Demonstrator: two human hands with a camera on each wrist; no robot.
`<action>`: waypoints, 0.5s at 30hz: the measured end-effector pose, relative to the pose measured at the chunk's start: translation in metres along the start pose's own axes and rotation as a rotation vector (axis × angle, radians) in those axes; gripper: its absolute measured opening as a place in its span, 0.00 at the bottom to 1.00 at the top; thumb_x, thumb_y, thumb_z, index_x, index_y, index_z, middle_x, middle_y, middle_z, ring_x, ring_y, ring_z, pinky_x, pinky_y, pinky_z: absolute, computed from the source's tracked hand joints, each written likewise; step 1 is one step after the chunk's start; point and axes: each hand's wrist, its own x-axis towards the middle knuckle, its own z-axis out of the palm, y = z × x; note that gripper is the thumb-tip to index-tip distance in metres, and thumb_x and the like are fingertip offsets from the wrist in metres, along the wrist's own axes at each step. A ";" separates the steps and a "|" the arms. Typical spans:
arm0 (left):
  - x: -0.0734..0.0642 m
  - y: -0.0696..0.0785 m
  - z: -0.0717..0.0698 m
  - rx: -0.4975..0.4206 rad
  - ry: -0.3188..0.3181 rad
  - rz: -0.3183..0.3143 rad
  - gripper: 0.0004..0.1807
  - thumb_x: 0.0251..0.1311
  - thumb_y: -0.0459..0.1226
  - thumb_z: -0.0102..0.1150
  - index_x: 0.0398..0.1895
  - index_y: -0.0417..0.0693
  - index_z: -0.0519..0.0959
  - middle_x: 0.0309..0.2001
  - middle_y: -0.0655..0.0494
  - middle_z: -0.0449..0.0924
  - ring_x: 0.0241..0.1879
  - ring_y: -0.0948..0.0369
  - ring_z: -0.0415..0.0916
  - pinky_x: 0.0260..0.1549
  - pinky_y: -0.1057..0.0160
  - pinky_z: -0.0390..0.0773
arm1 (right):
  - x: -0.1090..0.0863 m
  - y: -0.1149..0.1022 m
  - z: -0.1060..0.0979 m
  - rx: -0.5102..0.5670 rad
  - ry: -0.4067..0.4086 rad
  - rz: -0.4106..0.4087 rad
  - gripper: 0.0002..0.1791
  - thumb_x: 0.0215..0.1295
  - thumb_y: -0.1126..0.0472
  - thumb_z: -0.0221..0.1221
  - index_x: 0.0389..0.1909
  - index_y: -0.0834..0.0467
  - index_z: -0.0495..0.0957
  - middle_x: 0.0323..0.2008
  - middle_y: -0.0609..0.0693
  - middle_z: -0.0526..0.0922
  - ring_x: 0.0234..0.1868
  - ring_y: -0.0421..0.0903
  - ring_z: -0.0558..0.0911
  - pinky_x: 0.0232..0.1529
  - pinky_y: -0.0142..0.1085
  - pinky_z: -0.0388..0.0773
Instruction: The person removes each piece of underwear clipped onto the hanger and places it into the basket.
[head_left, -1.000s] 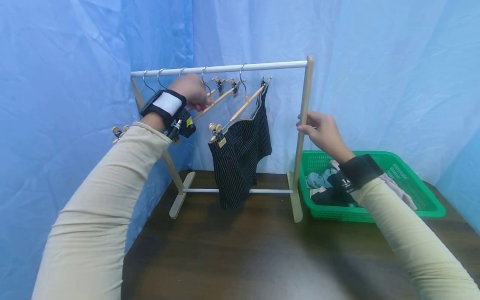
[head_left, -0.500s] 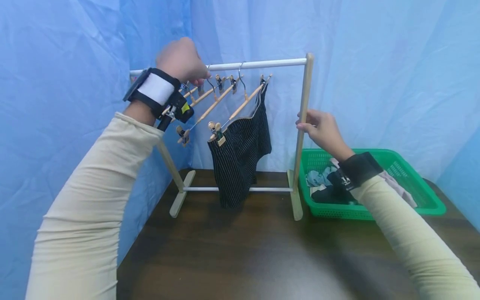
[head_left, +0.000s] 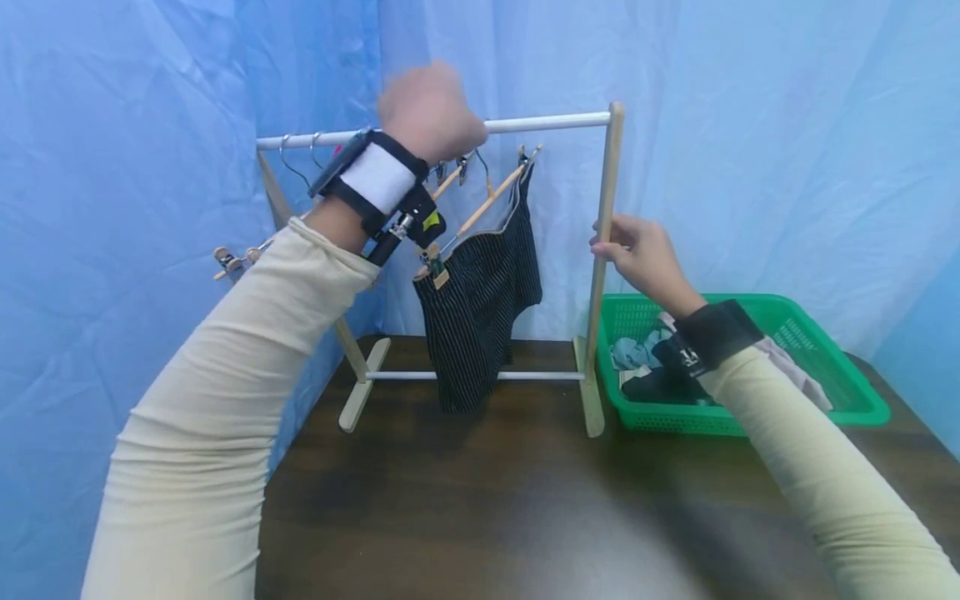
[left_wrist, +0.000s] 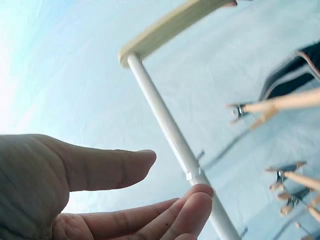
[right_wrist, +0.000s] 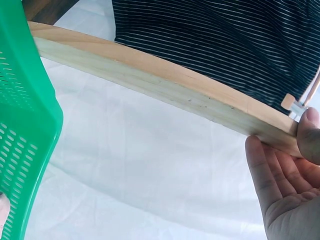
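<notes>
In the head view, my left hand [head_left: 431,115] is raised, slightly blurred, at the white rail [head_left: 551,123] of a small clothes rack. The left wrist view shows its thumb [left_wrist: 120,169] apart from the fingers with nothing between them, and the fingertips [left_wrist: 197,202] close against the rail. My right hand [head_left: 641,250] grips the rack's wooden post [head_left: 605,196] between thumb and fingers. Black pinstriped shorts [head_left: 480,312] hang by clips from the rightmost wooden hanger [head_left: 491,200]. Other clip hangers [head_left: 448,182] are partly hidden behind my left hand and wrist.
A green basket [head_left: 795,298] holding several crumpled clothes [head_left: 637,354] stands right of the rack on the dark wooden table [head_left: 480,500]. Blue-white cloth [head_left: 750,125] hangs behind, and a bluer sheet [head_left: 120,167] on the left. The rack's feet [head_left: 363,387] rest on the table.
My left hand has risen from among the hangers to the rail, then moved right along it. My right hand keeps its grip on the post, and the shorts hang in the same place.
</notes>
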 end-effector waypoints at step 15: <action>0.010 0.014 0.040 0.027 -0.108 -0.007 0.10 0.71 0.40 0.48 0.28 0.53 0.71 0.27 0.58 0.64 0.28 0.60 0.62 0.32 0.61 0.62 | 0.002 -0.001 0.004 0.003 0.004 0.000 0.16 0.73 0.61 0.61 0.57 0.64 0.80 0.50 0.64 0.86 0.55 0.59 0.85 0.59 0.55 0.80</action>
